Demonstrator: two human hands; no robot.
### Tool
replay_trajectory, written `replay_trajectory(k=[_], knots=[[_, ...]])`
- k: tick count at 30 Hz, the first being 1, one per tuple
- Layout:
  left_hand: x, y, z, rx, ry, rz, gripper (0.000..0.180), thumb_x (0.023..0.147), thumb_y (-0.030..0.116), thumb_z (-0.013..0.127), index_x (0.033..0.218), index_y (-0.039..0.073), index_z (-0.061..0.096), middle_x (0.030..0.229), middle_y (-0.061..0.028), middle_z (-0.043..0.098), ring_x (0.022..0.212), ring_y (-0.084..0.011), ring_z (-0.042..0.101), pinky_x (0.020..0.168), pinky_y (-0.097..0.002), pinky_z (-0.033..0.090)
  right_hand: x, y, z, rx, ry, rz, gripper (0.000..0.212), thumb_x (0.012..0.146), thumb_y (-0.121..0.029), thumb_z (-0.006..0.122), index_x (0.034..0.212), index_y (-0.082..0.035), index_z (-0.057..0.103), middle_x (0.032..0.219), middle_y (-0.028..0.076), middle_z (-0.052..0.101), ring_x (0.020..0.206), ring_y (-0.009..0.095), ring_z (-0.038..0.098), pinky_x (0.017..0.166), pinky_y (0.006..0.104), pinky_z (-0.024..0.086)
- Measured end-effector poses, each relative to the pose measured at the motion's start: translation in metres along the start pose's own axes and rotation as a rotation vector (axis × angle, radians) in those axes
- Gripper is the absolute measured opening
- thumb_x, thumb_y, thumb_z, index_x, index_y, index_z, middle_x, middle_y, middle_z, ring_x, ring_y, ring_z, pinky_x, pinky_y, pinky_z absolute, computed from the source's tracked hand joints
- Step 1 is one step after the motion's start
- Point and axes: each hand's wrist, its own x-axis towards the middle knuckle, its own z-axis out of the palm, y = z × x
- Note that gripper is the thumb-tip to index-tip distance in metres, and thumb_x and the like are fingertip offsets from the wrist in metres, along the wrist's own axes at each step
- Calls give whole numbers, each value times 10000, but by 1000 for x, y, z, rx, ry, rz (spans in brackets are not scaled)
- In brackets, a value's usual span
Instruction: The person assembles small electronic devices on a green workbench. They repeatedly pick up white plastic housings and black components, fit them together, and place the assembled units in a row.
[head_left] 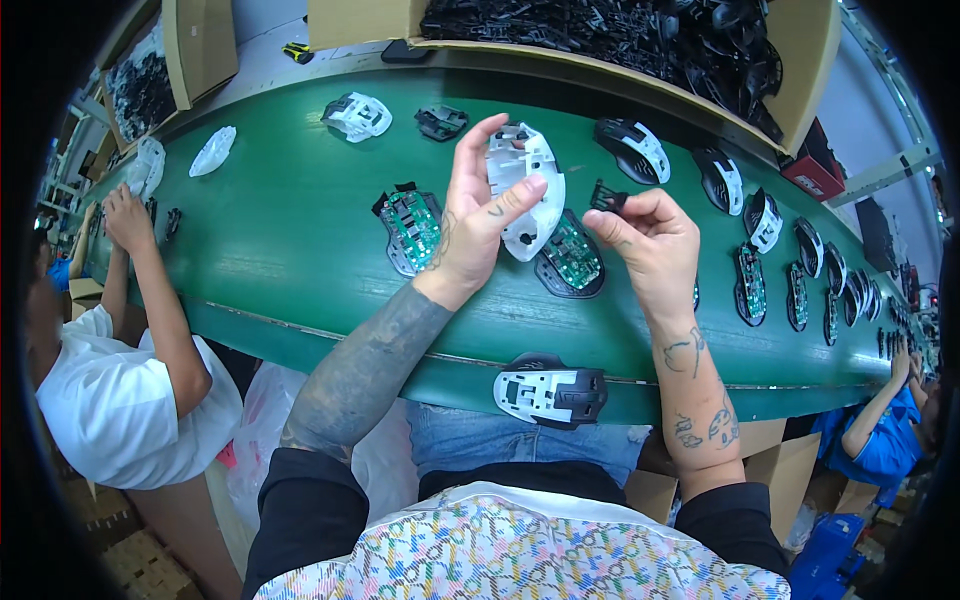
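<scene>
My left hand (475, 215) grips a white computer mouse shell (535, 200), its hollow inner side turned up, the thumb across it. To the right of the shell, my right hand (655, 240) pinches a small black plastic piece (608, 197) between thumb and fingertips, apart from the shell. Below the shell lies a mouse base with a green circuit board (572, 255), partly covered by it. Another mouse base with a circuit board (410, 228) sits left of my left wrist. A black and white mouse shell (550, 391) rests at the near edge, in front of me.
A green conveyor belt (300, 230) runs across, carrying several mouse shells (635, 150) and circuit-board bases (750, 285) to the right. Cardboard boxes of black parts (600, 30) stand behind it. A co-worker's arm (165, 300) reaches over the belt at left; another person in blue (885, 440) is at right.
</scene>
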Motion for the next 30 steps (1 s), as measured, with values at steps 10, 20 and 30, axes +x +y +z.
replay_trajectory(k=[10,20,30], knots=[[-3,-2,0,-225,-109,-514,463,940,283,554,1322,63,413,1124,-78,561,997,-133,576,833,-281,485,5,-8,-2,-718,-46,-871,235,715,40,706,923,-69,709,929,94,683,818,214,674,651,262,553],[-6,-3,3,-123,-115,-566,436,971,353,453,1326,102,423,987,-25,580,697,-87,595,427,-229,466,11,-9,-9,-994,-245,-1005,312,697,-11,667,1001,-75,692,996,83,670,863,242,663,713,329,552],[-8,-9,4,191,-36,-226,577,895,278,629,1341,27,363,1205,-108,526,1081,-162,531,914,-285,441,4,-2,2,-998,-130,-779,248,754,-180,729,960,-48,684,1012,92,666,851,268,652,719,334,533]])
